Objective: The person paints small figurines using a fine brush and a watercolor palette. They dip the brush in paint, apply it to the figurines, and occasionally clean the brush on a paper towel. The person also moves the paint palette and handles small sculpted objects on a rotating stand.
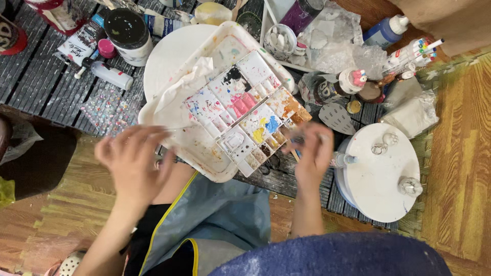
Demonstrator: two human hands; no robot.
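Left hand [134,162] blurred, fingers loosely curled, grip unclear; paint palette [240,110] just beyond fingertips; right hand [313,153] pinching thin brush [295,151] at palette's near corner

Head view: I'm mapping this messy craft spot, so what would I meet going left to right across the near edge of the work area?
Left hand → white tray → paint palette → right hand → round white stand.

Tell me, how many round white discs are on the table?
2. One white disc lies under the paint tray's far end; the other white disc sits right of the right hand. More may be hidden.
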